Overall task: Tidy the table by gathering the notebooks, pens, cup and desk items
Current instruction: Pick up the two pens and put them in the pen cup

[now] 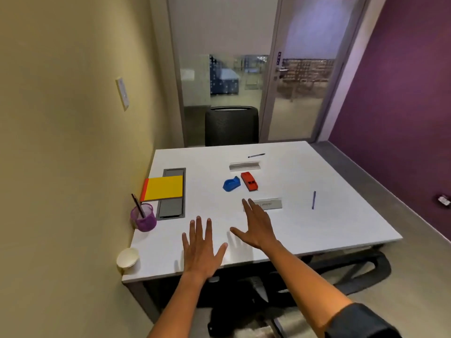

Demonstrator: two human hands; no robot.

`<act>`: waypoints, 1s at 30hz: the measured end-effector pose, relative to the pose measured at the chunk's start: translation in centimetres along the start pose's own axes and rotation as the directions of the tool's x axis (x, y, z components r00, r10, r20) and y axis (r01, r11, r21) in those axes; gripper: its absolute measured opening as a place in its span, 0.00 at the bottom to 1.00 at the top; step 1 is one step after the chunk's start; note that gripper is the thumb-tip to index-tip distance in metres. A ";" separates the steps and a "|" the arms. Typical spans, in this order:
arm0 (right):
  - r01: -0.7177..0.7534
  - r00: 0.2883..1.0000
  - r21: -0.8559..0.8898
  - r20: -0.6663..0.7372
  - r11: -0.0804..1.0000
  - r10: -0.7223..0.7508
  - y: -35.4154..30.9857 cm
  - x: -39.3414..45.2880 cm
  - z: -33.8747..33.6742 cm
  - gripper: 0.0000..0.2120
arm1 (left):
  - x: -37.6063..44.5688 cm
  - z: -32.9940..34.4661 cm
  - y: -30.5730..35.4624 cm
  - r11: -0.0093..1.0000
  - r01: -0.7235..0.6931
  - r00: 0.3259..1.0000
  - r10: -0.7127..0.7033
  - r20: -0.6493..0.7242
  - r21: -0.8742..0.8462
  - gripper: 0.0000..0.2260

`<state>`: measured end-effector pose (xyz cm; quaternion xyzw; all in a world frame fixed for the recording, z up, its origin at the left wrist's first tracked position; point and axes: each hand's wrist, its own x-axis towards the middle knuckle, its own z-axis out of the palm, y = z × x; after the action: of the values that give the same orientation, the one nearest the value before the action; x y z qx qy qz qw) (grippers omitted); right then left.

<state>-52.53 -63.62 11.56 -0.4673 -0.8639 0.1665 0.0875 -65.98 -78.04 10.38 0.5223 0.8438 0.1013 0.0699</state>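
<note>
A flat yellow notebook point(164, 188) with a red spine, a purple mesh pen holder point(144, 218), a blue plastic tape dispenser point(231, 184), a red plastic stapler point(249, 181), all on a white desk point(329, 215).

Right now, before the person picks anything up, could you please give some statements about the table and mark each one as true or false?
1. Both hands hold nothing. True: the left hand and the right hand are spread open over the table.
2. The purple pen holder is empty. False: a dark pen stands in it.
3. The yellow notebook lies partly over the grey panel. True.
4. The blue tape dispenser is right of the red stapler. False: it is on its left.
5. The white paper cup stands at the far edge of the table. False: it is at the near left corner.
</note>
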 end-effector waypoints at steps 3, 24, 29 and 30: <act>-0.057 0.997 -0.017 -0.044 0.998 0.056 3.7 -1.3 -2.2 0.48 | 0.4 0.7 3.3 0.997 -0.073 0.997 0.073 0.015 -0.032 0.38; -0.368 0.919 0.032 -0.141 0.929 0.369 43.1 -7.4 -16.2 0.47 | 7.2 11.8 38.9 0.959 -0.278 0.941 0.282 0.188 -0.050 0.37; -0.387 0.913 0.049 -0.122 0.921 0.390 50.2 -9.1 -17.7 0.46 | 9.1 14.1 45.8 0.967 -0.249 0.947 0.254 0.197 -0.048 0.37; -0.386 0.913 0.055 -0.118 0.921 0.390 51.4 -9.3 -17.9 0.46 | 9.5 14.6 47.1 0.967 -0.247 0.946 0.253 0.204 -0.056 0.37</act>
<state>-1.91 -41.64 9.23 -0.6375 -0.7441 0.1638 0.1144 -26.08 -47.72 7.64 0.6316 0.7572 0.0661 0.1528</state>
